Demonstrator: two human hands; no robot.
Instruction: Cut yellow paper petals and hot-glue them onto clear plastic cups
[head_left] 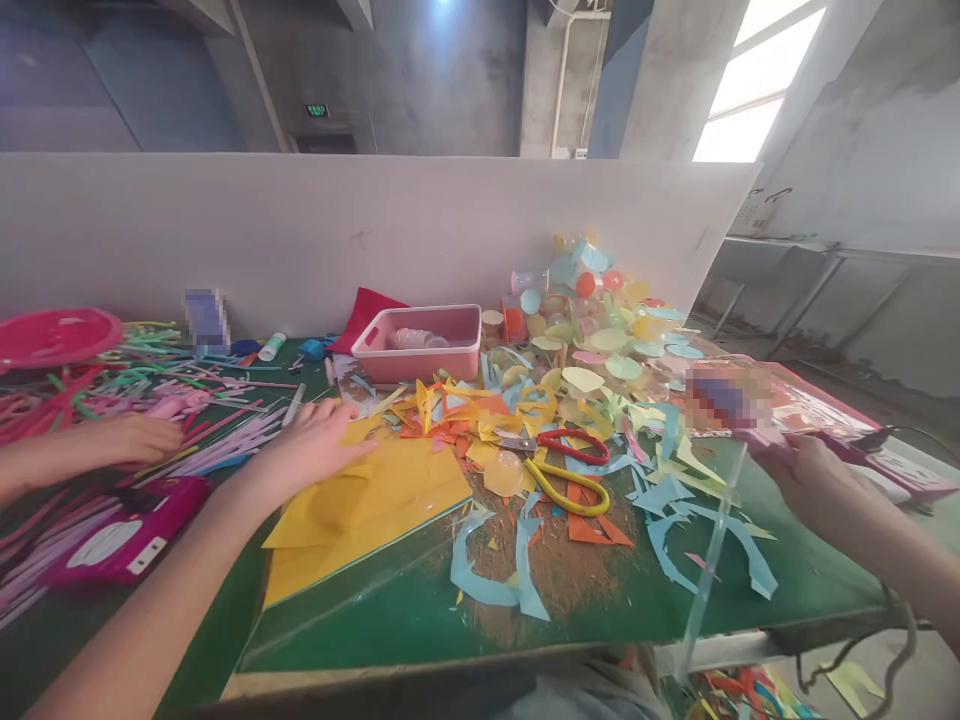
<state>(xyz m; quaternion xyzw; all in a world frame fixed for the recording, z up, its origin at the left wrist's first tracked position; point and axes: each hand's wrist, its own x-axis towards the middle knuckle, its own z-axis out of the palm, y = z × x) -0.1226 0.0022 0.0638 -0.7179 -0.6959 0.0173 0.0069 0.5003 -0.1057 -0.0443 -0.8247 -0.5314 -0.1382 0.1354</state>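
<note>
My left hand (319, 445) lies over the far left part of a yellow paper sheet (405, 490), fingers stretched out and thumb apart. Another yellow piece (319, 510) lies partly under it. On the right, my right hand (814, 485) is closed around a pink glue gun (761, 436), mostly covered by fingers and a blurred patch. A long clear glue stick (712, 570) sticks out of it toward me. Between my hands lie yellow-handled scissors (566, 490) and red-handled scissors (577, 446), among orange, yellow and blue paper scraps (480, 580).
A pink basket (420, 365) holding stacked clear cups (415, 339) stands at the back. Paper discs and cups form a heap (592, 310). Another person's hand (146, 440) is at left, near a magenta box (135, 530) and coloured sticks (225, 440). A white partition (300, 230) stands behind.
</note>
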